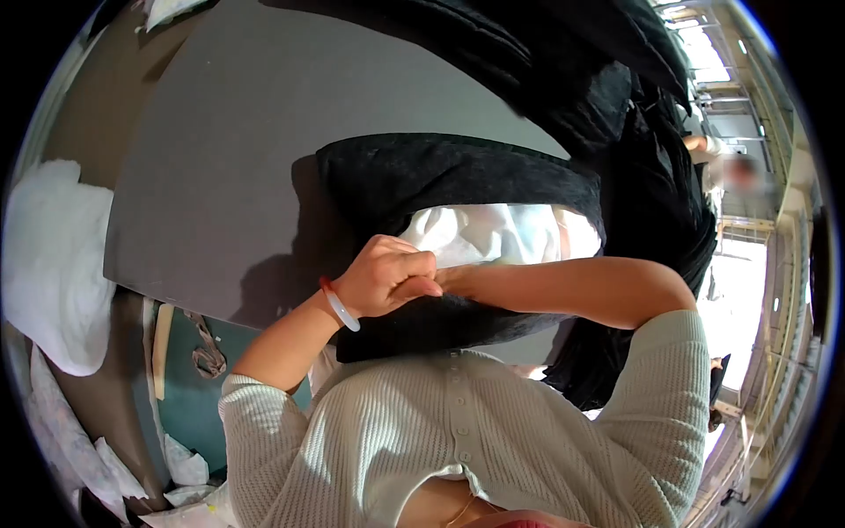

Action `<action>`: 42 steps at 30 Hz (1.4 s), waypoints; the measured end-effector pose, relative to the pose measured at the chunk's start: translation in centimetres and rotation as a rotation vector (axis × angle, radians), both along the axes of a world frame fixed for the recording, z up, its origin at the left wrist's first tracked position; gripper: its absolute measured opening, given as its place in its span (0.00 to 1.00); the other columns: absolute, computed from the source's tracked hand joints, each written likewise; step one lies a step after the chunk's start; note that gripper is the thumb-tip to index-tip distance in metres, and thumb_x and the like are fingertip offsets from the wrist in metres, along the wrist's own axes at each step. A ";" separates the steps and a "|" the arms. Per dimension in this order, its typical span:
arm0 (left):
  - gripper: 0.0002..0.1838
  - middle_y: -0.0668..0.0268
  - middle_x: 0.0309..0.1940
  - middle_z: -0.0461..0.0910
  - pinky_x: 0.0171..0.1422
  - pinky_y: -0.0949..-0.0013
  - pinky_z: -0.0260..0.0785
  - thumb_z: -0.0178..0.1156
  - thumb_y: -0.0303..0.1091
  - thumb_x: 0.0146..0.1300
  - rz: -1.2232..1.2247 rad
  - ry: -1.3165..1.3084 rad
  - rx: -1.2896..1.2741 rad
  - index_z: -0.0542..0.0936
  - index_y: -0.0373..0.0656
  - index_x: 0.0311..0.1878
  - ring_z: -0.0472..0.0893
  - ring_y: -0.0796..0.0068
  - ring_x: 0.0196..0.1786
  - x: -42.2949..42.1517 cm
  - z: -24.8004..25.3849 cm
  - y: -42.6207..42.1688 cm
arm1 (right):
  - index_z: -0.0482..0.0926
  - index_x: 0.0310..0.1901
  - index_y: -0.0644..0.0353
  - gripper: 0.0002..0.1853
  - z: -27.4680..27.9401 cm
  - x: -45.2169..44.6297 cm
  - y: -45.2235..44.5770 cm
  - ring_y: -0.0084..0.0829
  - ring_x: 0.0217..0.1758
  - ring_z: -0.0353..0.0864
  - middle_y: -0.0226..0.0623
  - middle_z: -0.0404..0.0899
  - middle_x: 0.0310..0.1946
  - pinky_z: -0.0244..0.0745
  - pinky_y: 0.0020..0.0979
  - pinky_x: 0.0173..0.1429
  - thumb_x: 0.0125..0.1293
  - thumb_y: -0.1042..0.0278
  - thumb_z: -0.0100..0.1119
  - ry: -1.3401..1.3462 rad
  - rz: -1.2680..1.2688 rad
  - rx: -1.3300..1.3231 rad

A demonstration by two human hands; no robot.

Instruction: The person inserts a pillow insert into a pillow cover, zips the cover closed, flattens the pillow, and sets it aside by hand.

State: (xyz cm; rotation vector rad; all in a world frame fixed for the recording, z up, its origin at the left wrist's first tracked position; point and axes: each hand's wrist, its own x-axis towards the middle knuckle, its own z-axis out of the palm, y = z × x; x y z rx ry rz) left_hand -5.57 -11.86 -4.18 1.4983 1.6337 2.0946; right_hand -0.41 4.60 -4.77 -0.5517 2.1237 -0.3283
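Note:
A black fabric cover that looks like a cushion cover (458,172) lies in front of me with its opening towards me. Shiny white material (502,231) shows inside that opening. My left hand (389,275), with a pale bangle at the wrist, is closed in a fist at the left end of the opening. Whatever is in its fingers is hidden; the cover's edge lies right beneath it. My right forearm crosses in front of the white material, and the wrist of my right hand (451,280) meets the left fist. The right fingers are hidden behind it.
The cover rests on a grey table (220,167). Black fabric (651,176) is heaped along the far and right sides. A fluffy white piece (57,264) lies beyond the left edge, with white pieces (185,462) below. Another person (704,158) is at the far right.

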 end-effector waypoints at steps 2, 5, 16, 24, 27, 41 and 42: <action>0.22 0.64 0.17 0.72 0.25 0.65 0.64 0.64 0.46 0.63 -0.062 -0.054 0.014 0.71 0.41 0.21 0.74 0.63 0.19 0.0 0.6 0.4 | 0.78 0.51 0.58 0.16 -0.8 0.4 0.2 0.34 0.57 0.77 0.38 0.80 0.51 0.69 0.34 0.61 0.63 0.63 0.57 0.012 0.008 -0.033; 0.20 0.65 0.14 0.69 0.24 0.66 0.63 0.68 0.46 0.57 -0.089 0.105 0.063 0.72 0.45 0.21 0.72 0.64 0.18 0.8 1.9 2.0 | 0.78 0.51 0.59 0.16 -1.8 0.6 0.4 0.34 0.58 0.76 0.38 0.79 0.53 0.68 0.34 0.63 0.63 0.63 0.56 0.028 0.010 -0.071; 0.21 0.65 0.17 0.70 0.24 0.65 0.62 0.67 0.47 0.58 0.413 0.147 -0.131 0.71 0.43 0.22 0.71 0.64 0.19 -2.1 -1.9 1.3 | 0.77 0.55 0.60 0.18 -4.4 -1.8 0.5 0.35 0.63 0.74 0.38 0.77 0.57 0.65 0.35 0.68 0.65 0.66 0.52 0.179 0.008 -0.214; 0.20 0.64 0.16 0.72 0.28 0.64 0.66 0.67 0.47 0.56 0.382 0.386 -0.458 0.75 0.43 0.20 0.74 0.63 0.21 -2.9 0.9 1.4 | 0.69 0.68 0.54 0.26 8.6 0.4 9.0 0.35 0.78 0.55 0.35 0.58 0.74 0.50 0.46 0.79 0.66 0.68 0.51 0.412 0.104 -0.361; 0.22 0.64 0.19 0.75 0.35 0.63 0.67 0.66 0.53 0.55 0.276 0.406 -0.520 0.76 0.43 0.20 0.76 0.63 0.26 -1.7 1.9 1.3 | 0.60 0.73 0.35 0.41 11.9 4.1 11.3 0.31 0.80 0.49 0.25 0.54 0.76 0.50 0.47 0.80 0.57 0.57 0.67 0.499 0.232 -0.010; 0.11 0.72 0.22 0.74 0.36 0.71 0.71 0.69 0.45 0.52 0.378 0.743 -0.177 0.80 0.50 0.29 0.78 0.74 0.29 10.0 7.9 5.4 | 0.68 0.69 0.47 0.37 9.5 10.3 8.8 0.39 0.79 0.53 0.30 0.63 0.72 0.41 0.56 0.78 0.55 0.53 0.63 0.810 -0.131 -0.155; 0.12 0.72 0.23 0.74 0.37 0.71 0.71 0.68 0.46 0.53 0.448 0.763 -0.115 0.79 0.50 0.28 0.78 0.73 0.31 9.7 8.1 5.7 | 0.71 0.66 0.48 0.30 9.8 10.6 8.2 0.39 0.79 0.53 0.30 0.63 0.72 0.43 0.57 0.77 0.60 0.56 0.56 0.789 -0.187 -0.168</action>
